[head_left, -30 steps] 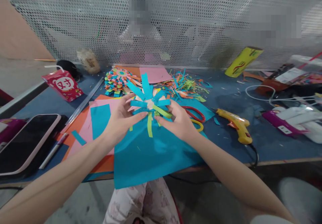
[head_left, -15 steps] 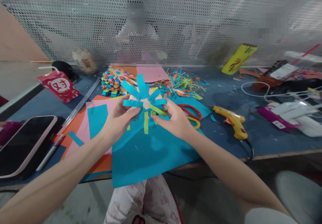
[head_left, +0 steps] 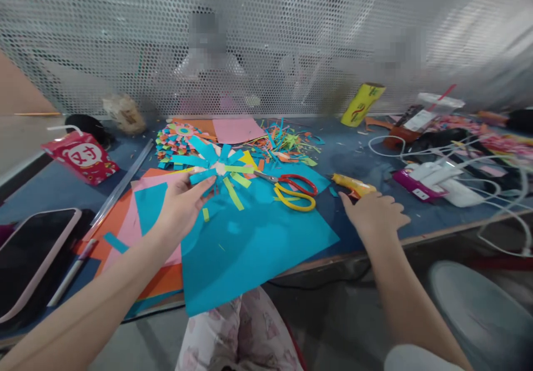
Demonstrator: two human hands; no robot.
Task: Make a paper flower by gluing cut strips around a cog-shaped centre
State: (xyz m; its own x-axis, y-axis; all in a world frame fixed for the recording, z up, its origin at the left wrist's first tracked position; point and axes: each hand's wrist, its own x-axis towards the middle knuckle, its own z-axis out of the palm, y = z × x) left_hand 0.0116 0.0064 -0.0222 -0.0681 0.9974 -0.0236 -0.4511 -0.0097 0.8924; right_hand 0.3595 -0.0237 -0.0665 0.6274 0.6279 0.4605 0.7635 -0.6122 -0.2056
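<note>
My left hand (head_left: 183, 199) pinches a paper flower (head_left: 216, 166) by its left side, with blue and green strips spreading from a pale centre. My right hand (head_left: 372, 215) is at the handle end of a yellow hot glue gun (head_left: 352, 184), thumb out and fingers apart, covering part of the gun. I cannot make out a grip on it. Between the hands, scissors (head_left: 297, 193) with one red and one yellow handle lie on a large blue paper sheet (head_left: 233, 265).
Behind the flower sit a finished multicoloured paper flower (head_left: 179, 140) and a heap of paper scraps (head_left: 283, 144). To the left are a red drink carton (head_left: 81, 157), a phone (head_left: 39, 254) and a pen (head_left: 70, 276). A purple-and-white power strip (head_left: 433, 182) with cables lies right.
My right hand has let go of the paper flower and moved right to the glue gun. My left hand keeps the flower, now slightly further left in view. The scissors are more visible.
</note>
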